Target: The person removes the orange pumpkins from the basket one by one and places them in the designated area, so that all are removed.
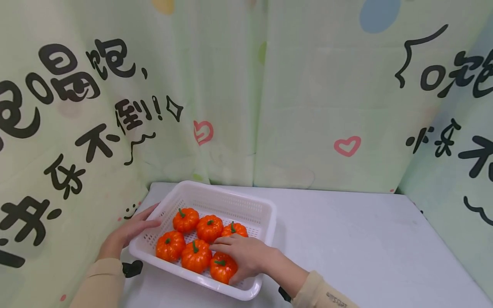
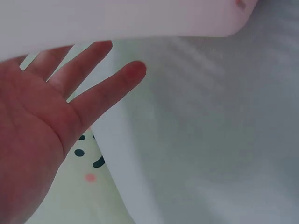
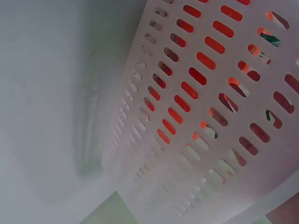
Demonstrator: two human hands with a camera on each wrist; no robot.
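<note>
Black lettering [image 1: 93,144] on curtain [image 1: 300,107]: "不倒!" — print [image 1: 336,299] on right sleeve [image 1: 313,293] illegible.

Orange pumpkins [image 3: 206,61] show through the slotted white basket [image 3: 208,95] on the pale tabletop [image 3: 42,93].

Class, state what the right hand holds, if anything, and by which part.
The front-right pumpkin, seemingly gripped around its right side by the right hand.

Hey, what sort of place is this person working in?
Probably a small tabletop booth set up for handling things: a pale table stands within patterned cloth at the back and both sides, and it bears a white basket of orange pumpkins.
</note>
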